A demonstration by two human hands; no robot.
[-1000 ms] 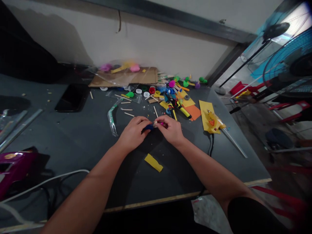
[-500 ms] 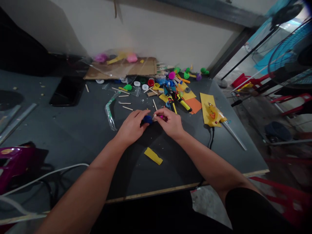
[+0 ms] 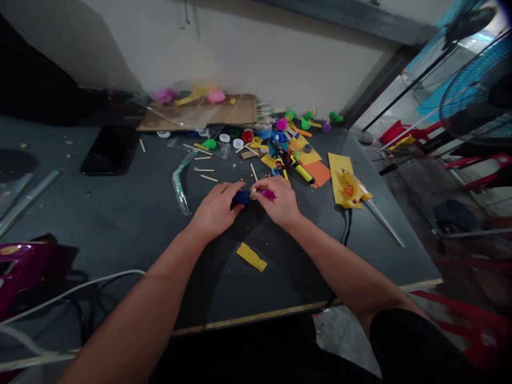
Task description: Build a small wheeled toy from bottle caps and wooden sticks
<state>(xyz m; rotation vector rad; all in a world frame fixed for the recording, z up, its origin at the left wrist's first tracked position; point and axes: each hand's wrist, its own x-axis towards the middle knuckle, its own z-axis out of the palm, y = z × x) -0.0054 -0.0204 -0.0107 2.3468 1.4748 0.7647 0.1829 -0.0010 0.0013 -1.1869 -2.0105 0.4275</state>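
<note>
My left hand [image 3: 218, 210] is closed around a small dark blue piece [image 3: 240, 198], gripped between thumb and fingers just above the tabletop. My right hand [image 3: 282, 205] pinches a small pale piece [image 3: 253, 193] against the blue one's right side; its exact kind is too small to make out. A magenta piece [image 3: 269, 195] shows under the right fingers, partly hidden by them. Nearer to me lies a yellow paper strip [image 3: 251, 257]. Just beyond the hands is a thin wooden stick [image 3: 254, 172].
A yellow glue gun [image 3: 354, 193] rests on yellow paper at the right. Black-and-yellow pliers [image 3: 298, 168] lie among coloured caps and paper scraps. A bent clear plastic strip [image 3: 178, 186], a phone [image 3: 109, 150] and flat cardboard [image 3: 236, 112] are farther back.
The hands stay nearly in place. The right fingers have shifted slightly, and more of the magenta piece and the blue piece shows now.
</note>
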